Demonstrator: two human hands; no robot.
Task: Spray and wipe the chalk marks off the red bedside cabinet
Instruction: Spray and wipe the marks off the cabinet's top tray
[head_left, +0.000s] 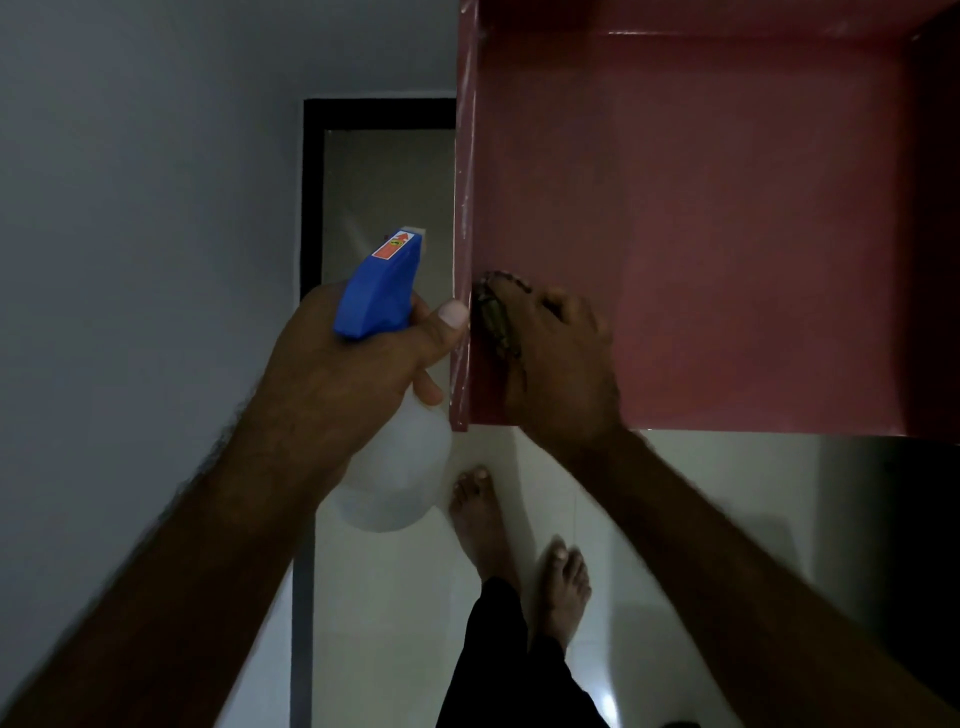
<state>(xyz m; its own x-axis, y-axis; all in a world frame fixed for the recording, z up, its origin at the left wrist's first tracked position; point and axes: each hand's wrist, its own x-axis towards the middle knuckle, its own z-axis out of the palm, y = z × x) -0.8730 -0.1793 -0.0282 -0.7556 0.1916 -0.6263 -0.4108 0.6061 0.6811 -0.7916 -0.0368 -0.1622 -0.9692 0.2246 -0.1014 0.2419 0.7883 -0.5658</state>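
Risk, bottle: the spray bottle hangs just off the cabinet's left edge, nozzle aimed away from the top and towards the wall. A squeeze from this position would probably wet the wall or the floor, not the marks.
Risk, smearing: pale chalk marks streak the narrow strip along the left edge. Dry rubbing may only spread them.
Risk, footing: bare feet stand on glossy tile below, and drips there could make it slippery.
Left hand: the left hand is wrapped round the bottle's neck under the blue head, thumb on the side nearest the cabinet.
Right hand: the right hand holds a dark cloth bunched under its fingers and presses it onto the top. It looks blurred, so probably mid-wipe.
Cabinet: the red cabinet fills the upper right of the view.
Cloth to cabinet: the cloth sits at the left edge, near the front left corner.
Marks to hand: the streaks run along the edge strip just beside the cloth and on towards the back corner.
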